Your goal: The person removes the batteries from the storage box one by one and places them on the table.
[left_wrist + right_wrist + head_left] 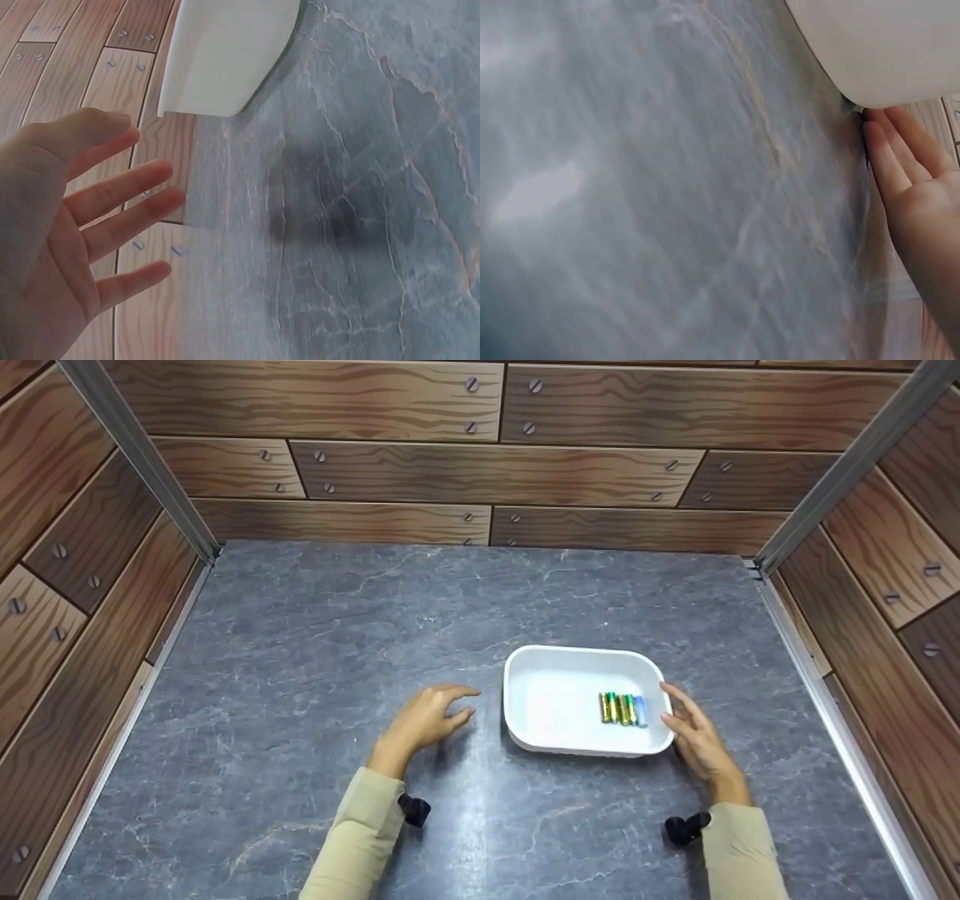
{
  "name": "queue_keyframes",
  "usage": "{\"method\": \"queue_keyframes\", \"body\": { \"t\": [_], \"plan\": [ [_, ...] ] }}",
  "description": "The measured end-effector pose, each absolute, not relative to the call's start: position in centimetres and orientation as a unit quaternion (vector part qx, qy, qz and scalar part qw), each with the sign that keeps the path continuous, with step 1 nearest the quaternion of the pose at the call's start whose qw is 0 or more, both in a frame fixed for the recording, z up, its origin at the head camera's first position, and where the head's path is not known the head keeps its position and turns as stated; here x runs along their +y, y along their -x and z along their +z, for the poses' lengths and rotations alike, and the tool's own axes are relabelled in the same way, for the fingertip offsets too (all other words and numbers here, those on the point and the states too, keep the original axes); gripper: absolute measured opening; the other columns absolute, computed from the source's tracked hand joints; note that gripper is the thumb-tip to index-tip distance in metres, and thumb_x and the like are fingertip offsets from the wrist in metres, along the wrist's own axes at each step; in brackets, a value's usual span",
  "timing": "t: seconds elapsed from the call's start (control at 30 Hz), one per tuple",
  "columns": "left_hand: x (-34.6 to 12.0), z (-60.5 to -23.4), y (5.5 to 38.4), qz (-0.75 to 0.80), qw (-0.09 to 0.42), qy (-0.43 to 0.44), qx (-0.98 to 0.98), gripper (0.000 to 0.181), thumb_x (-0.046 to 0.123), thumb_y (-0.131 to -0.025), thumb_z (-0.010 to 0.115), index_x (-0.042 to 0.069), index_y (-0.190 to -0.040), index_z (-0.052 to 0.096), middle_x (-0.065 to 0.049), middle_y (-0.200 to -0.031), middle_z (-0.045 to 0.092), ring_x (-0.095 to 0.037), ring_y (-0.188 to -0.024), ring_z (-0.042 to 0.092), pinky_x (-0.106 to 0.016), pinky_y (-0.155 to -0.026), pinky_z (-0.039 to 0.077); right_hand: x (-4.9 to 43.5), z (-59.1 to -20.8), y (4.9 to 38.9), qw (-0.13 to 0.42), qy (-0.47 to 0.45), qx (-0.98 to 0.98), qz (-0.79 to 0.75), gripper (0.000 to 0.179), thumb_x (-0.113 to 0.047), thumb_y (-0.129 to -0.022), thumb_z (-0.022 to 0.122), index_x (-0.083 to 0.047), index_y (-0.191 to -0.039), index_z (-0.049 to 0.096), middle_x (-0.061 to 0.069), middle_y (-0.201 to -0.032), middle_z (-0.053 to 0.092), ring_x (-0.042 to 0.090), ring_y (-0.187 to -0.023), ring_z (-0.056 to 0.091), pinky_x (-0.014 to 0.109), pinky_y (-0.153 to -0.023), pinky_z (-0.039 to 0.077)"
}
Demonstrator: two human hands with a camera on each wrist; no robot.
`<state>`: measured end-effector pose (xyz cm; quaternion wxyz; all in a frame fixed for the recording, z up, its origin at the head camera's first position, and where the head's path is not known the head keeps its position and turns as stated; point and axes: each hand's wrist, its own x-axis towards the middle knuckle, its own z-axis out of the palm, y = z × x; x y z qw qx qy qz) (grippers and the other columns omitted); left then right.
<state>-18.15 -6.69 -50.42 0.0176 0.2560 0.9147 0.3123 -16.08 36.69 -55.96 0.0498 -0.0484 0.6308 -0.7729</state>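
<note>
A white rectangular tub [553,697] with rounded corners stands on the grey marbled surface. Inside it, near the right end, several green-and-gold batteries [618,709] lie side by side in a row with a light blue one [640,711]. My left hand [427,716] hovers left of the tub with a gap between, thumb and fingers apart and holding nothing; the left wrist view shows the spread fingers [124,232]. At the tub's right end is my right hand [697,739], its thumb and forefinger touching the rim. Straight fingers reach against the tub's outside in the right wrist view.
Wood-patterned panels [390,472] wall the surface at the back and both sides. Metal posts [150,457] stand at the back corners. A black wrist camera [415,810] sits on the left sleeve, another [684,830] on the right.
</note>
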Motion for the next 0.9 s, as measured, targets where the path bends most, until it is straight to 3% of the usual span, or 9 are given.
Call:
{"method": "queue_keyframes", "body": {
  "t": [0.23, 0.5, 0.63, 0.73, 0.9],
  "plan": [
    [-6.3, -49.7, 18.0, 0.324, -0.002, -0.269, 0.907, 0.031, 0.021, -0.093, 0.061, 0.009, -0.122, 0.066, -0.012, -0.123, 0.068, -0.031, -0.116, 0.064, -0.043, -0.101, 0.049, 36.4, -56.3, 16.1, 0.049, 0.064, 0.606, -0.791, 0.046, 0.006, -0.096, 0.045, -0.014, -0.138, 0.050, -0.009, -0.127, 0.062, 0.003, -0.114, 0.061, 0.019, -0.092, 0.051],
    [-4.7, -49.1, 18.1, 0.319, -0.019, -0.290, 0.902, 0.031, 0.021, -0.093, 0.061, 0.010, -0.122, 0.065, -0.011, -0.122, 0.069, -0.028, -0.115, 0.065, -0.040, -0.101, 0.049, 35.0, -56.0, 16.5, 0.052, 0.022, 0.642, -0.765, 0.048, 0.002, -0.096, 0.049, -0.007, -0.142, 0.042, -0.015, -0.129, 0.059, -0.003, -0.117, 0.058, 0.018, -0.092, 0.050],
    [-3.5, -48.9, 18.1, 0.307, -0.036, -0.306, 0.900, 0.030, 0.022, -0.093, 0.061, 0.012, -0.121, 0.066, -0.009, -0.120, 0.069, -0.025, -0.113, 0.066, -0.037, -0.100, 0.050, 34.5, -55.8, 16.8, 0.058, 0.000, 0.654, -0.754, 0.051, 0.000, -0.096, 0.050, -0.005, -0.145, 0.036, 0.005, -0.153, 0.038, -0.008, -0.117, 0.054, 0.016, -0.093, 0.049],
    [-2.5, -48.8, 18.2, 0.301, -0.043, -0.315, 0.899, 0.029, 0.022, -0.093, 0.061, 0.012, -0.120, 0.067, -0.007, -0.118, 0.070, -0.023, -0.111, 0.066, -0.035, -0.099, 0.051, 34.2, -55.8, 17.1, 0.066, -0.008, 0.659, -0.749, 0.053, -0.001, -0.096, 0.051, -0.005, -0.146, 0.034, 0.021, -0.159, 0.017, -0.009, -0.117, 0.054, 0.016, -0.094, 0.049],
    [-0.6, -48.7, 18.7, 0.295, -0.030, -0.328, 0.897, 0.028, 0.022, -0.093, 0.061, 0.012, -0.119, 0.067, -0.007, -0.118, 0.070, -0.021, -0.112, 0.066, -0.033, -0.099, 0.050, 34.0, -55.8, 17.6, 0.076, -0.009, 0.662, -0.745, 0.055, -0.001, -0.096, 0.050, -0.004, -0.148, 0.031, 0.014, -0.157, 0.023, -0.008, -0.118, 0.054, 0.017, -0.096, 0.048]
  ]
}}
